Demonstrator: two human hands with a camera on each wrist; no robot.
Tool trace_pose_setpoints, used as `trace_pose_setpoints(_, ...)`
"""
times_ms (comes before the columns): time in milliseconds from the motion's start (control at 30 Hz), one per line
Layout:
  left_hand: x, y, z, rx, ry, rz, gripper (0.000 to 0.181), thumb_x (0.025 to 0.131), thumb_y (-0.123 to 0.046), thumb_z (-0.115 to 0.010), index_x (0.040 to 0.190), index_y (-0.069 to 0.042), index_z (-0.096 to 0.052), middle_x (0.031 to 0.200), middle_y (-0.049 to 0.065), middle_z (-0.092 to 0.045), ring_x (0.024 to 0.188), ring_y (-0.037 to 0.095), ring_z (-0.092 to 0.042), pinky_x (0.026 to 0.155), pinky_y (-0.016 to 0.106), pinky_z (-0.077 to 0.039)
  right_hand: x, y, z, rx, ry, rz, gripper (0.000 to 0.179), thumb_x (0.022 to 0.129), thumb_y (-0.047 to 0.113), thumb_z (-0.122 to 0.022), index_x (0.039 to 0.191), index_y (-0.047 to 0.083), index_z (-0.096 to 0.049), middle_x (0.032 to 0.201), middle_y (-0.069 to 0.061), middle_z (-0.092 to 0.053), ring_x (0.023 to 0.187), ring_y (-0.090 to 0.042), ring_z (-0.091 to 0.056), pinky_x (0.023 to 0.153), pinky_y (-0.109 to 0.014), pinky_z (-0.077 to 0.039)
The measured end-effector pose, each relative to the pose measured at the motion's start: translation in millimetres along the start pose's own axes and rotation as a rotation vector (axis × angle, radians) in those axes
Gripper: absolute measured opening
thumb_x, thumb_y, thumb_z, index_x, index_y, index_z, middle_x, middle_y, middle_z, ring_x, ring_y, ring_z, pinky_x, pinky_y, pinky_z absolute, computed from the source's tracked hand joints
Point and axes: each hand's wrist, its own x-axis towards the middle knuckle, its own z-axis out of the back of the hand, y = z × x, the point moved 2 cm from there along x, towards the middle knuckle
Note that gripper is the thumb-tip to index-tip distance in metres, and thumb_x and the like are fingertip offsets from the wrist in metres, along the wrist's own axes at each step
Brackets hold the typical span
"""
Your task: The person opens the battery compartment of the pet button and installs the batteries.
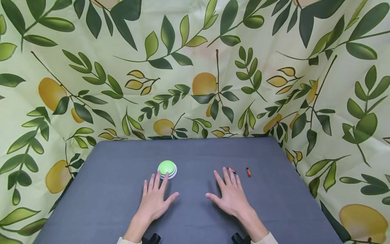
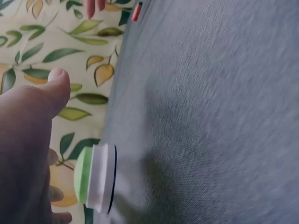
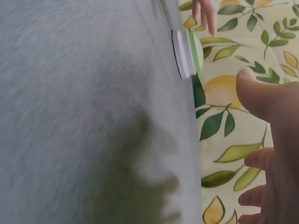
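A round push button (image 1: 167, 167) with a green dome and white base sits on the grey table, left of the middle. My left hand (image 1: 154, 200) hovers over the cloth just nearer than it, fingers spread, holding nothing. In the left wrist view the button (image 2: 95, 179) stands beyond the fingers. Two small red and black cylinders that look like batteries lie to the right: one battery (image 1: 248, 172) in full sight, the other battery (image 1: 233, 170) partly behind my right fingertips. My right hand (image 1: 232, 198) is spread above the table too, its fingers straight and holding nothing.
The grey cloth-covered table (image 1: 195, 152) ends at the back against a hanging curtain (image 1: 182, 78) printed with leaves and lemons, which also rises on both sides. Black wrist mounts (image 1: 151, 238) show below the hands at the near edge.
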Motion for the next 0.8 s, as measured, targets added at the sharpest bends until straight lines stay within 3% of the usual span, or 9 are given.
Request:
trace_pose_setpoints(300,14.9,14.0,2.5,-0.064,0.004,0.061,0.088,0.096,-0.061,-0.056,0.160,-0.008,-0.028,0.163,0.027,-0.023,0.149,0.047,-0.020,0.118,0.063,-0.015,23.7,14,-1,0.070,0.023,0.043,0.088,0.092,0.067,-0.058,0.160,0.018,-0.033,0.165,-0.019,-0.024,0.153,-0.040,-0.015,0.120,-0.059,-0.015)
trace_pose_setpoints(567,27.4,26.4,6.9,-0.189,-0.069,0.041,0.085,0.097,-0.051,-0.062,0.159,-0.003,-0.028,0.158,0.029,-0.031,0.144,0.048,-0.030,0.113,0.064,-0.026,39.3,26,4,0.210,0.015,0.065,0.085,0.092,0.066,-0.061,0.158,0.019,-0.038,0.164,-0.016,-0.029,0.152,-0.038,-0.020,0.115,-0.064,-0.024)
trace_pose_setpoints(800,35.4,35.9,9.6,-0.280,-0.132,0.008,0.077,0.097,-0.042,-0.066,0.155,0.000,-0.036,0.154,0.025,-0.039,0.140,0.047,-0.036,0.110,0.063,-0.031,52.3,33,-2,0.295,0.032,0.074,0.082,0.092,0.064,-0.061,0.158,0.021,-0.038,0.163,-0.013,-0.032,0.151,-0.034,-0.026,0.113,-0.063,-0.029)
